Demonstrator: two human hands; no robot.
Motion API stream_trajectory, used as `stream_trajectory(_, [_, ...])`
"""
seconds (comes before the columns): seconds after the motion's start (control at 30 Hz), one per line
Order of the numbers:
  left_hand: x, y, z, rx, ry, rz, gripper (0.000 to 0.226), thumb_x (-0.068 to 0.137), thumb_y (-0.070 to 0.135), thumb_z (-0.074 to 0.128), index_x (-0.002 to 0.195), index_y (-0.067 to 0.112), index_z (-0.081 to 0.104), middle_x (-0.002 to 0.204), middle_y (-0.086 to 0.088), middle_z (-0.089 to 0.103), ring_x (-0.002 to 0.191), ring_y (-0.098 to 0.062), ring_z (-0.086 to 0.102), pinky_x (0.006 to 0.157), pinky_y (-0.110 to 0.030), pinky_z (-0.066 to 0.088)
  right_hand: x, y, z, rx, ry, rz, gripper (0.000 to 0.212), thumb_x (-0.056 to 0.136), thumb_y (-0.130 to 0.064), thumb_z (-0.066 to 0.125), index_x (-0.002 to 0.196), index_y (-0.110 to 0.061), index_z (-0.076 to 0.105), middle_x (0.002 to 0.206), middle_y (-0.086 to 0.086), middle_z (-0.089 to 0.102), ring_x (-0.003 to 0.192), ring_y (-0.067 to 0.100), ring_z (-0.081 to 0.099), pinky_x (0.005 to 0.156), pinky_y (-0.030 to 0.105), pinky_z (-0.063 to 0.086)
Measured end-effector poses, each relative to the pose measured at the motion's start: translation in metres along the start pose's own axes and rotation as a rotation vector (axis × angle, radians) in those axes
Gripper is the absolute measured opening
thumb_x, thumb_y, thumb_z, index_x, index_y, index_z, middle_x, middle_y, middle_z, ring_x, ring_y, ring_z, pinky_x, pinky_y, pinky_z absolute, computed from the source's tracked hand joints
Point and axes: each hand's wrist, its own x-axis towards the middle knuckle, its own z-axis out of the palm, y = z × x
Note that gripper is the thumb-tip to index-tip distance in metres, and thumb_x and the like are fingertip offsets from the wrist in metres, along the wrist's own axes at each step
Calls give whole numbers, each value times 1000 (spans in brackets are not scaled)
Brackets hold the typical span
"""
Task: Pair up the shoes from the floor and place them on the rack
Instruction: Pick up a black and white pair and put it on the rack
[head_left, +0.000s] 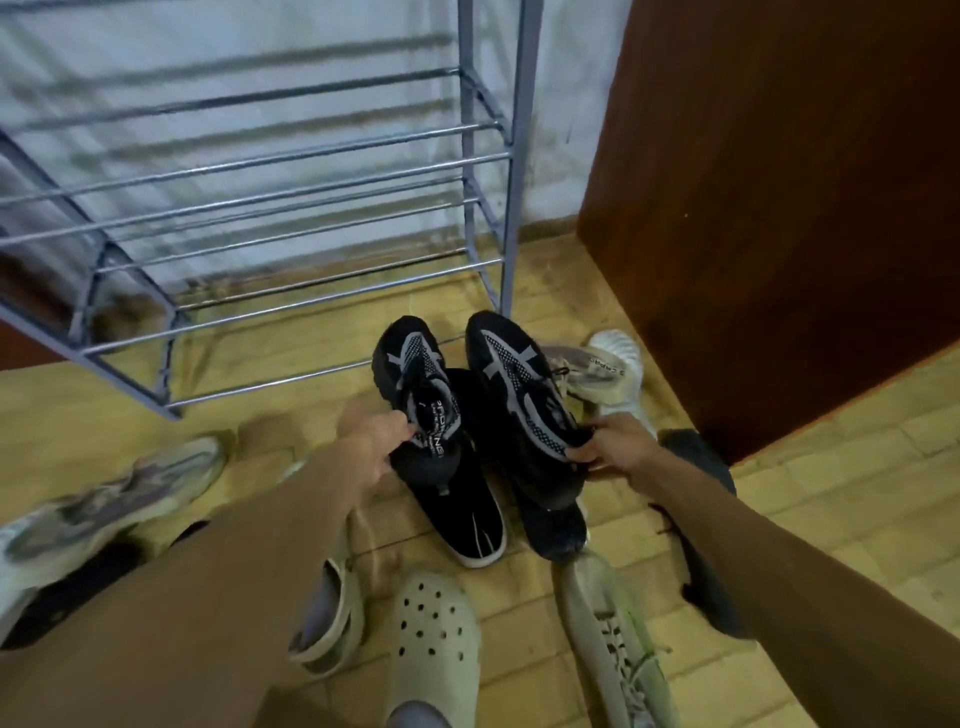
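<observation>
Left hand (371, 441) pinching one black sneaker (415, 384) by its collar, right hand (615, 449) clamped on the matching sneaker (519, 384), both just in front of the bare rack (291, 156), other shoes scattered on the floor (831, 493).

left grip (371, 441) clenched, right grip (615, 447) clenched

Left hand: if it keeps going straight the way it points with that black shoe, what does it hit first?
Probably the rack's lowest front bar. The left hand holds its black shoe toe-first toward it, though depth is unclear from this one view.
</observation>
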Motion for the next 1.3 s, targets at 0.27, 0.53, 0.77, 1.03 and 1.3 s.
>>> stream_trajectory(0.27, [111,28,-6,330,84,152,19,87,6,53,92,-8,64,81,-14,61,67,-22,55,51,-26,39,86,-63,25,-1,-69,-88,22,87,-7,68,108,-7,65,105,8,70,99,27,67,82,38,55])
stream_trajectory(0.53, [199,46,2,-25,189,62,17,79,8,60,85,-8,66,93,-19,69,86,-33,67,75,-43,58,162,-100,63,176,71,-132,34,81,3,71,115,-1,66,109,10,70,94,25,68,82,35,59])
stream_trajectory(0.77, [237,60,9,-91,199,50,11,85,12,61,85,5,69,98,-13,69,93,-29,65,89,-42,56,209,-122,89,302,350,-69,17,90,2,53,94,-7,67,86,11,67,73,25,64,73,40,60])
stream_trajectory(1.03, [243,48,3,-68,132,62,29,87,17,62,114,9,67,110,-11,68,101,-28,64,91,-35,53,197,-127,129,-214,199,-190,93,76,-70,58,146,-16,28,153,6,28,139,30,32,110,50,36])
stream_trajectory(1.3, [220,46,-1,-147,-44,-148,27,90,8,54,117,9,55,106,-11,54,93,-29,53,78,-40,51,186,-126,107,-294,278,-190,48,82,-36,67,121,-10,54,113,10,62,103,29,60,88,41,51])
